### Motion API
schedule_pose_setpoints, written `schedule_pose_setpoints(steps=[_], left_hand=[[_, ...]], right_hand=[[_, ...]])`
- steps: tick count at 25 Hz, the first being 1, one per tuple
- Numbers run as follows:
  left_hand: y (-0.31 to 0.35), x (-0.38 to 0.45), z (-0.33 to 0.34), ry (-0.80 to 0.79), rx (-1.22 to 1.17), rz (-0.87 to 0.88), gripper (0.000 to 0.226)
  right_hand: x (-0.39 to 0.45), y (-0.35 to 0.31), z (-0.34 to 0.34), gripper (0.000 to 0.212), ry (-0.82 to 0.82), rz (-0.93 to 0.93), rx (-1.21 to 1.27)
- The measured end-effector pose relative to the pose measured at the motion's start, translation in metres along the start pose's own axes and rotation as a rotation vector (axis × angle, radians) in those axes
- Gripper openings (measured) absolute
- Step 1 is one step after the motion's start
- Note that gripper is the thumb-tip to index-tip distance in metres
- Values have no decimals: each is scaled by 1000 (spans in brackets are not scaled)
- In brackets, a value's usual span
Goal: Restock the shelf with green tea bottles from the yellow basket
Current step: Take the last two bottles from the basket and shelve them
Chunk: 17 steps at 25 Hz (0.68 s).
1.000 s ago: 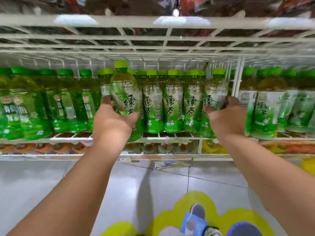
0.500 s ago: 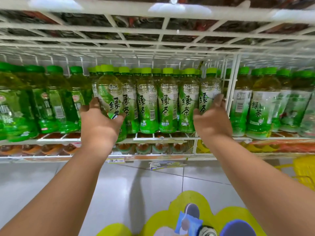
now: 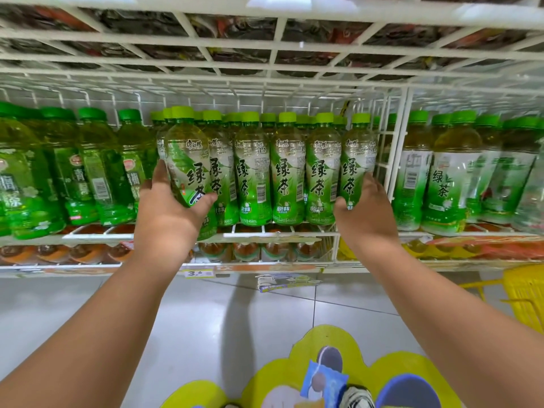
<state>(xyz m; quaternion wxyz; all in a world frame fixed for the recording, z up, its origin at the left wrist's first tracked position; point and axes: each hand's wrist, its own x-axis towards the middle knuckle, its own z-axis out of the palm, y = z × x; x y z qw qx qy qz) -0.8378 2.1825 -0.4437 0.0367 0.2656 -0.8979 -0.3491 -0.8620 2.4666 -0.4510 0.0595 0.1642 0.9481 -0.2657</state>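
Note:
A row of green tea bottles (image 3: 287,169) with light-green caps stands on the white wire shelf (image 3: 273,235). My left hand (image 3: 167,213) grips the leftmost green tea bottle (image 3: 187,160), which stands at the shelf's front edge. My right hand (image 3: 365,213) is wrapped around the lower part of the rightmost green tea bottle (image 3: 357,160), next to the white wire divider (image 3: 397,148). The yellow basket (image 3: 524,295) shows only as a corner at the right edge, on the floor.
Darker green bottles (image 3: 88,172) fill the shelf to the left, and other green tea bottles (image 3: 447,178) stand past the divider on the right. A wire shelf (image 3: 265,51) hangs close above the caps. Brown drinks sit on the lower shelf (image 3: 244,251). A yellow floor sticker (image 3: 282,369) lies below.
Both hands have pushed their bottles further in and down, so they now stand level with the row. The view has shifted, and the yellow basket's corner shows at the right.

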Motion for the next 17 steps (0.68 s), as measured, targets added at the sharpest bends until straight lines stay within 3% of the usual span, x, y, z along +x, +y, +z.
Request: schedule_pose_setpoints(steps=[5, 11, 17], left_hand=[[-5, -13, -4, -30, 209, 131, 112], [-19, -33, -12, 73, 652, 468, 101], [-7, -44, -19, 35, 647, 501, 97]], right_hand=[[-5, 4, -2, 66, 77, -61, -90], [-29, 7, -4, 76, 20, -416, -459], [-35, -10, -16, 77, -62, -479, -540]])
